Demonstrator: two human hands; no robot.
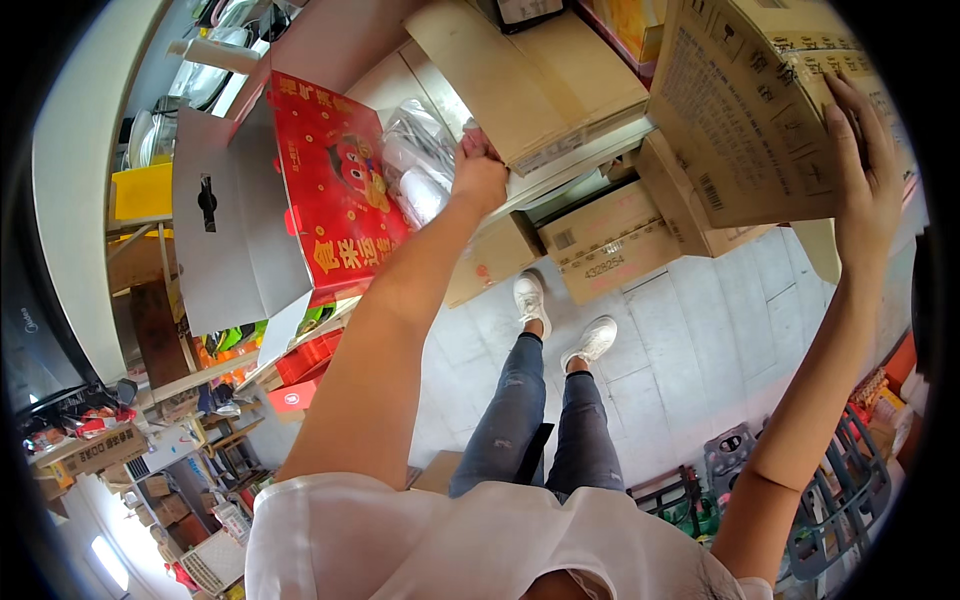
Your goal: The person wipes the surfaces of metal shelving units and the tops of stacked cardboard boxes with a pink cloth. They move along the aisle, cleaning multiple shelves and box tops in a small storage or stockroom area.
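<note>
My left hand (480, 171) reaches over a shelf, its fingers curled between a flat cardboard box (559, 75) and clear plastic-wrapped packs (420, 161). What its fingers grasp, if anything, is hidden. Beside the packs stands a red printed carton (341, 180) with gold lettering and a cartoon figure; its grey inner flap (232, 225) is folded out to the left. At the upper right, my right hand (862, 165) holds the edge of a large cardboard box (742, 127), which is tilted and bears printing and tape. The thumb of that hand is not plainly visible.
Taped cardboard cartons (615, 240) sit on the floor below the shelf edge (577, 161). A yellow bin (142, 191) and a white bottle (214, 56) are at the left. Grey plastic crates (832, 495) lie at lower right. Stocked shelving (165, 502) fills the lower left.
</note>
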